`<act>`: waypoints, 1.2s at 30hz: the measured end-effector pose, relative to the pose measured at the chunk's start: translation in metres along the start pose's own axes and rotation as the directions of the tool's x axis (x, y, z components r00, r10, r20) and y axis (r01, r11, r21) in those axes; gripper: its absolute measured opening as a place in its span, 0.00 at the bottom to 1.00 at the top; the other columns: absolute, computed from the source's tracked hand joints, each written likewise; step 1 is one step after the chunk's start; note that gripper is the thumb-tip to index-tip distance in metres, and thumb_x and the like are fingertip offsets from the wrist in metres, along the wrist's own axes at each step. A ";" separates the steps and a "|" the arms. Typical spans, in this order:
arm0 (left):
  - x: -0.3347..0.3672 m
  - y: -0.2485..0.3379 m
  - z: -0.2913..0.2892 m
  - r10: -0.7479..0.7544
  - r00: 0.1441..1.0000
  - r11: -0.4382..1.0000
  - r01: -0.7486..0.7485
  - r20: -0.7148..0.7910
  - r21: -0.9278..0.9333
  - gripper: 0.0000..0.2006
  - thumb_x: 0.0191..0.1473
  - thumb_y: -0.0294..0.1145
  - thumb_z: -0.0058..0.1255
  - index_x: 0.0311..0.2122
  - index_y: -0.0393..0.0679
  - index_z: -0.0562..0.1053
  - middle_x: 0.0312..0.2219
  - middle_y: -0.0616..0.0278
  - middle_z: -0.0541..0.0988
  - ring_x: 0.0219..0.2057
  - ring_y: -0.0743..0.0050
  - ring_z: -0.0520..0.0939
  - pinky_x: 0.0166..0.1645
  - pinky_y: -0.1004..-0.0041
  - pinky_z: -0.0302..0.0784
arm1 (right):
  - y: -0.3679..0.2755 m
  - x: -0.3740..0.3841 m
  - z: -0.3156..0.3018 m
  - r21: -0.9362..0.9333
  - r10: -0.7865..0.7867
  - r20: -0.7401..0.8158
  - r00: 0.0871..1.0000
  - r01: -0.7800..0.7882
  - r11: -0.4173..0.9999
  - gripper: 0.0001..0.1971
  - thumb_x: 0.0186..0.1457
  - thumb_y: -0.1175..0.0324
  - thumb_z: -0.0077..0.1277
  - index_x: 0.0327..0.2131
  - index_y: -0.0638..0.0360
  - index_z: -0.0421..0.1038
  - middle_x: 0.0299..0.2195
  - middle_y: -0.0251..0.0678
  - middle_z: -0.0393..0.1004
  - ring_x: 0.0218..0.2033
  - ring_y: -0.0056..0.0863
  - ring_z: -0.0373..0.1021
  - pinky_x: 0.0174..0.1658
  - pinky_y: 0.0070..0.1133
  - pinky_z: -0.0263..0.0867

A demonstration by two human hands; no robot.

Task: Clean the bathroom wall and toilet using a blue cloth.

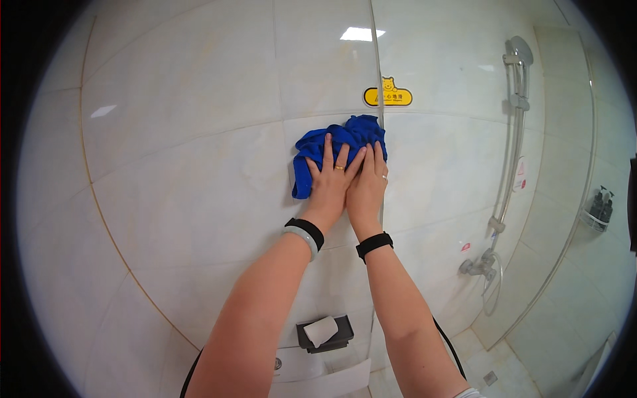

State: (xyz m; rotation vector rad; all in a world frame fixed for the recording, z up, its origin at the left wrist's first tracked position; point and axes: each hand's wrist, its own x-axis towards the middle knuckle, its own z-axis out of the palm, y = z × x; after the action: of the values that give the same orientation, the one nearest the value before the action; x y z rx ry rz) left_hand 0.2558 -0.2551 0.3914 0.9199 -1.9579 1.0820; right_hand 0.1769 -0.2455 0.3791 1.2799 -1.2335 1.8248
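Observation:
A crumpled blue cloth [355,136] is held flat against the pale tiled wall [212,186], its right side reaching a vertical edge strip [381,219]. My left hand [330,182] presses it from below with the fingers spread, one wearing a gold-coloured ring. Touching it on the right, my right hand [366,189] bears on the same cloth with its fingers close together, and a ring shows there too. Both palms face the wall and are hidden. Dark bands circle both wrists, plus a pale bangle on the left.
A yellow sign [388,97] sits just above the cloth. To the right are a shower head on a rail [519,106], a mixer tap [479,266] with a hose, and a shelf with dark pump bottles [601,207]. Below, a dark tissue holder [336,343] juts out.

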 end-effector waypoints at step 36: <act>-0.026 -0.019 0.004 -0.105 0.993 0.990 0.100 -0.050 -0.101 0.31 0.51 0.38 0.44 0.61 0.56 0.50 0.58 0.55 0.52 0.62 0.43 0.42 0.50 0.30 0.47 | -0.016 -0.017 0.015 -0.023 -0.128 0.025 0.991 0.129 0.991 0.19 0.50 0.74 0.45 0.47 0.65 0.65 0.51 0.45 0.64 0.50 0.47 0.59 0.53 0.34 0.55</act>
State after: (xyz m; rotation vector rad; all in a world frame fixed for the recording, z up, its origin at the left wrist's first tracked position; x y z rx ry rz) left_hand 0.2835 -0.2601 0.3751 0.9171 -1.8799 0.9347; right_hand 0.2027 -0.2517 0.3703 1.3391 -1.1548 1.7030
